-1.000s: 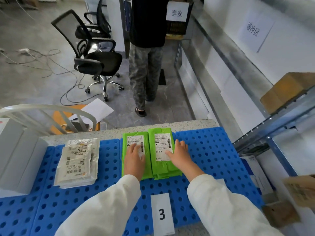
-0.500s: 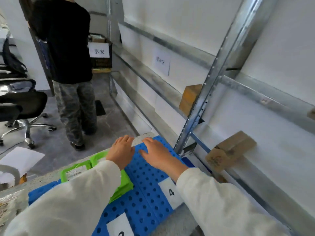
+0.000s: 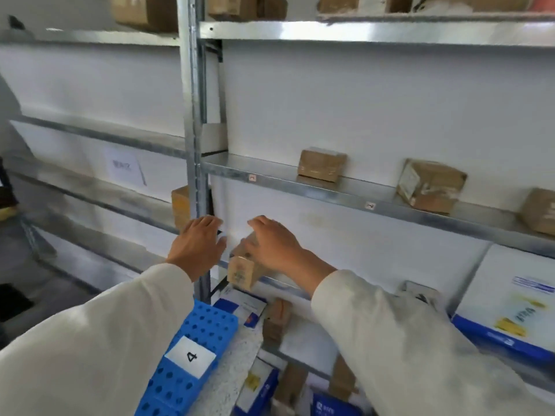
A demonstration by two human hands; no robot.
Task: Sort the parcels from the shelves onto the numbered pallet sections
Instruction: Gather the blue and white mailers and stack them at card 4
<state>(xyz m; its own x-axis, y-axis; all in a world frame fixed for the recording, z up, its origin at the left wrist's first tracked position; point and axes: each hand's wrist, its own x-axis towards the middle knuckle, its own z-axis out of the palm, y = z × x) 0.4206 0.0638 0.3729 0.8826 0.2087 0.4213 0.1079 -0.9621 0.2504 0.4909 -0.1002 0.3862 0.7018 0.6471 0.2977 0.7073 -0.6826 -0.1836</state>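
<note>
Galvanised steel racking (image 3: 195, 145) fills the view: one perforated grey upright and flat, dull-shining shelves against smooth white back panels. On the middle shelf (image 3: 270, 175) three brown cardboard boxes stand well apart along its length. A squat taped one (image 3: 322, 164) is nearest the upright. A larger creased one (image 3: 429, 185) is turned at an angle, with a pale label on its left face. The third (image 3: 540, 210) is cut by the right edge of the view. More brown boxes line the top shelf (image 3: 360, 33), with only their lower parts showing.

One shelf below the middle one, at its left end near the front edge and just beside the upright, is the small cardboard parcel (image 3: 241, 273). It is a blocky brown box, tilted, with a printed label on its near face. The right hand (image 3: 276, 244) lies over it, fingers curved across its top and touching it; blur hides whether they clamp it or only rest there. The left hand (image 3: 196, 246) is in front of the upright, just beside the parcel, fingers straight and slightly spread, holding nothing. Both sleeves are off-white cloth.

Below the left arm, a blue plastic pallet (image 3: 207, 322) dotted with round holes lies on a speckled stone-like surface (image 3: 237, 373), near its right edge. One white card printed "4" (image 3: 190, 355) lies on the pallet. Right of the surface, lower shelves hold glossy white-and-blue cartons (image 3: 510, 310) and another small brown box (image 3: 277, 319).
</note>
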